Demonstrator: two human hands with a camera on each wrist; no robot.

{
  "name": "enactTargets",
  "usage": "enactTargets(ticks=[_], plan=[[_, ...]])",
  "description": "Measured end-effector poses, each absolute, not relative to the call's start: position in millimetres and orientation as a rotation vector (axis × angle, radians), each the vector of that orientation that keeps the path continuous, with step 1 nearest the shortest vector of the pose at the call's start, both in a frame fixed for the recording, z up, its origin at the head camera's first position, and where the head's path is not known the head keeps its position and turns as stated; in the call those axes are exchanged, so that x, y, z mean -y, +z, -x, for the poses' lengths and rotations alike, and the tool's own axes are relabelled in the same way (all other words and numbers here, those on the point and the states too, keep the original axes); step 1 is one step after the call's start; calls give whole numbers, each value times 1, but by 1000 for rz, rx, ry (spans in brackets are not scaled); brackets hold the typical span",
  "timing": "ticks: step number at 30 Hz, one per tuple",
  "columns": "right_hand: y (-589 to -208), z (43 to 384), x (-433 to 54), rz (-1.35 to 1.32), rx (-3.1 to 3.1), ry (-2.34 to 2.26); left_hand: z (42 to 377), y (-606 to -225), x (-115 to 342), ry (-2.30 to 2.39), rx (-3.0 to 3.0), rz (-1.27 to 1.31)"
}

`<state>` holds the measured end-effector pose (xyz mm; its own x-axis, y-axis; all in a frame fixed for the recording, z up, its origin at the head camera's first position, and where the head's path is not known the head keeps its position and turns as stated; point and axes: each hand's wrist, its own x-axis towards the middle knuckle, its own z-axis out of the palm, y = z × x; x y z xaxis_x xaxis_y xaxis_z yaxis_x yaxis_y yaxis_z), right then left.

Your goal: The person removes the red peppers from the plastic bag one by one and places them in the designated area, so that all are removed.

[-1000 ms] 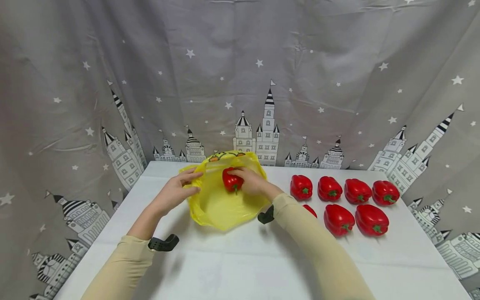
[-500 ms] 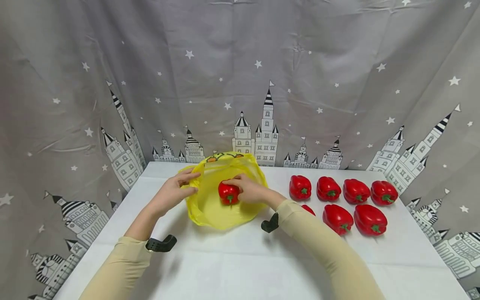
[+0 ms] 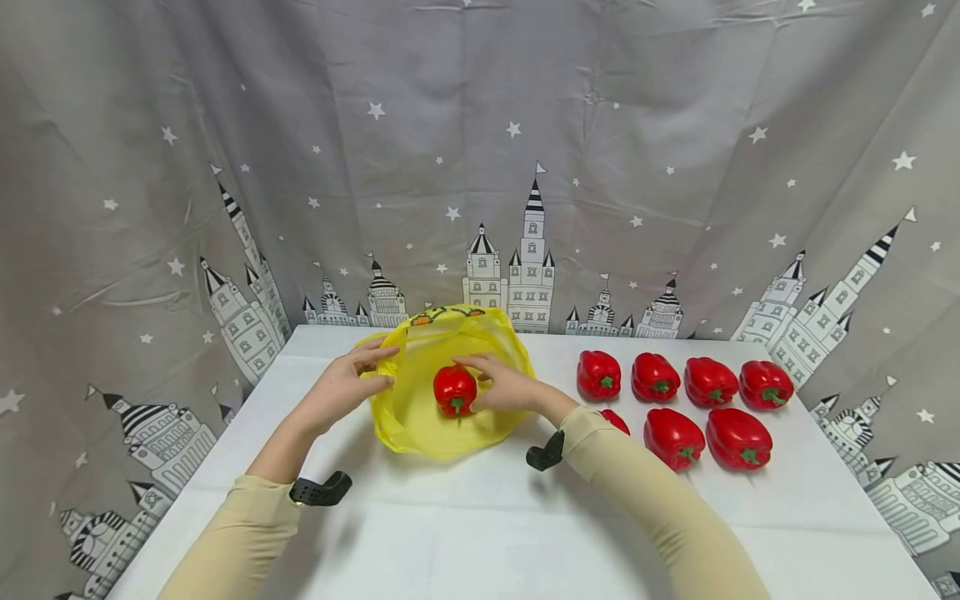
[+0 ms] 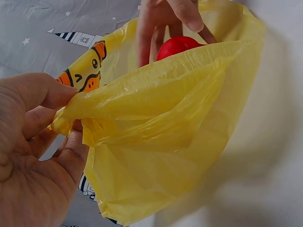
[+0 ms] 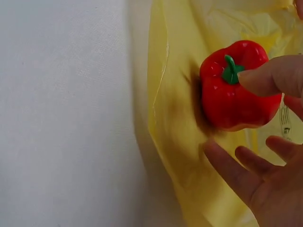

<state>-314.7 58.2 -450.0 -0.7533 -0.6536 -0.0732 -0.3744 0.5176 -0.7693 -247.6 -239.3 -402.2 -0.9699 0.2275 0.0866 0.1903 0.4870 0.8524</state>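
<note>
A yellow plastic bag [image 3: 422,432] lies on the white table with its mouth spread toward me. My left hand [image 3: 339,392] pinches the left edge of that mouth; the left wrist view shows the bunched film [image 4: 151,113] between thumb and fingers. Inside sits a red bell pepper [image 3: 454,385], its green stem facing me. Around its right side is my right hand [image 3: 507,388], fingers spread and loose. In the right wrist view the thumb overlaps the pepper [image 5: 227,104] near its stem, while the other fingers stand apart from it. Whether the thumb touches it, I cannot tell.
Several more red bell peppers stand in two rows on the right, among them a front one [image 3: 674,437] and a back one [image 3: 598,375]. Another pepper [image 3: 615,420] is mostly hidden by my right sleeve. A grey castle-print curtain [image 3: 480,125] hangs behind the white table [image 3: 465,542].
My right hand has brought the pepper down and slightly left inside the bag, and its fingers have loosened from it. The left hand has kept its hold on the bag's edge.
</note>
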Motion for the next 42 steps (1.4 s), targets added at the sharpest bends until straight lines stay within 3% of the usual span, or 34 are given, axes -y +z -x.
enactTargets(ticks=[7, 42], plan=[[-460, 318, -59, 779, -2236, -1302, 248, -403, 238, 1530, -2679, -395], [-471, 320, -48, 721, -2198, -1382, 247, -403, 237, 1543, -2651, -368]])
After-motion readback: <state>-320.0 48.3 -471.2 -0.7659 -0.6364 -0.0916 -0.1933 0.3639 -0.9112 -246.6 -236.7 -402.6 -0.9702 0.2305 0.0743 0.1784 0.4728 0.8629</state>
